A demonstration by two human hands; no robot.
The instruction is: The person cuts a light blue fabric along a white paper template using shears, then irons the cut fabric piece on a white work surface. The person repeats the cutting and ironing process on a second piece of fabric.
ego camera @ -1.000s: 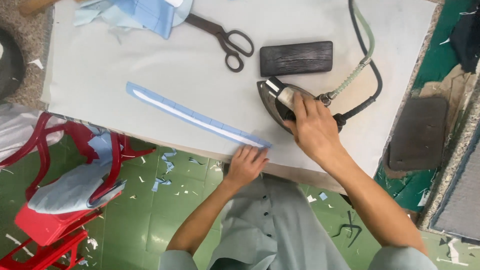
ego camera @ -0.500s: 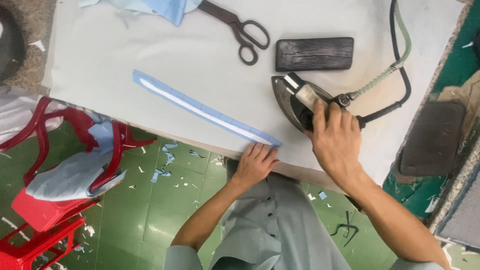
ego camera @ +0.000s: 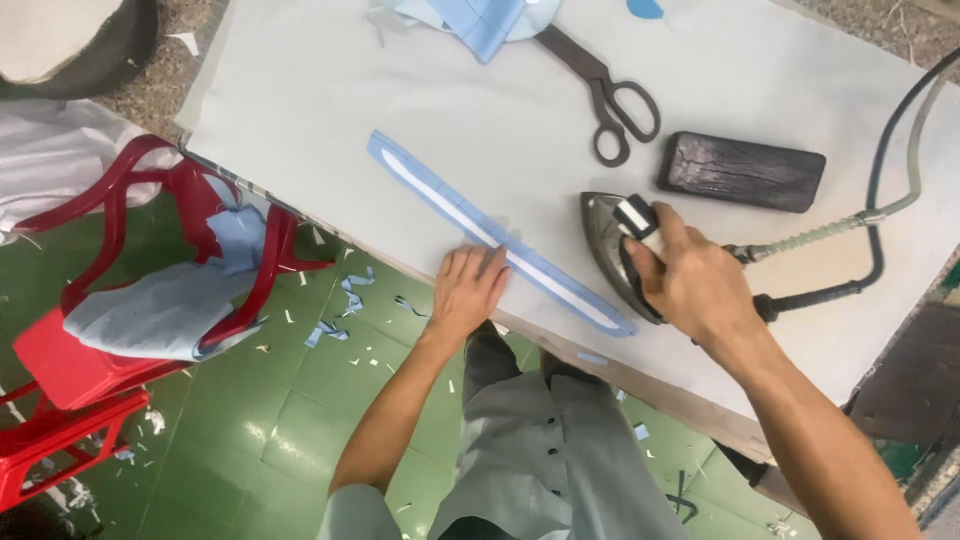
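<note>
Your left hand (ego camera: 468, 290) has slid up the blue strip (ego camera: 495, 243), flat near the table's (ego camera: 300, 90) front edge; your right hand (ego camera: 690, 285) still grips the iron (ego camera: 612, 250) beside it.

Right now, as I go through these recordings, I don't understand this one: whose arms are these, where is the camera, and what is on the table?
There is no machine here. The camera sits on a person's head and looks down, so the two bare arms reaching up from the bottom edge are that person's own.

The right hand grips the handle of a metal iron, which rests on a pale covered table. A hose and a dark cable run off from it to the right. The left hand lies flat, its fingers pressing on a long blue fabric strip with a white band down its middle.

Farther back lie dark scissors, a dark rectangular block and some blue cloth. Left of the table stands a red chair holding more fabric, on a green tiled floor scattered with scraps.
</note>
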